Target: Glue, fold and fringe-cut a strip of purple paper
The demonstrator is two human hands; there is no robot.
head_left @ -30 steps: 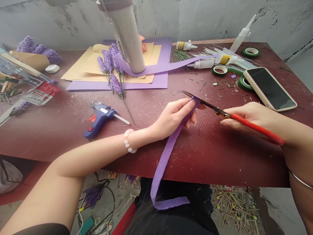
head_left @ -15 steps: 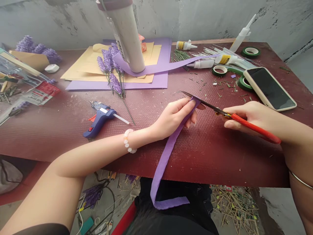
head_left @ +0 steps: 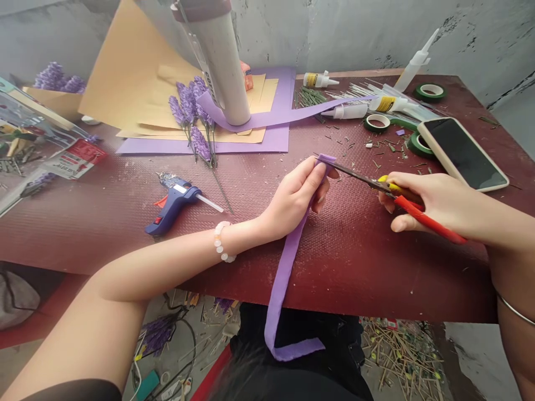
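Note:
Between thumb and fingers, my left hand (head_left: 297, 196) pinches a purple paper strip (head_left: 285, 267) close to its upper end. The rest of the strip hangs over the table edge and folds on my lap. My right hand (head_left: 430, 200) grips the scissors (head_left: 430, 223), which have red and yellow handles. Their dark blades point left and lie across the strip's top end, right by my left thumb. A second purple strip (head_left: 288, 116) curves around the base of a pale tumbler (head_left: 225, 67).
A blue glue gun (head_left: 173, 203) lies left of my forearm. Behind are lavender stems (head_left: 200, 143), tan paper sheets (head_left: 125, 83) and purple sheets (head_left: 279, 133). At right are a phone (head_left: 463, 153), green tape rolls (head_left: 430, 92), glue bottles (head_left: 320, 79) and scattered green clippings.
The scissors have shifted slightly left and their handles have spread, with the yellow one now showing. My left hand has moved a little left. A tan sheet at the back has lifted up.

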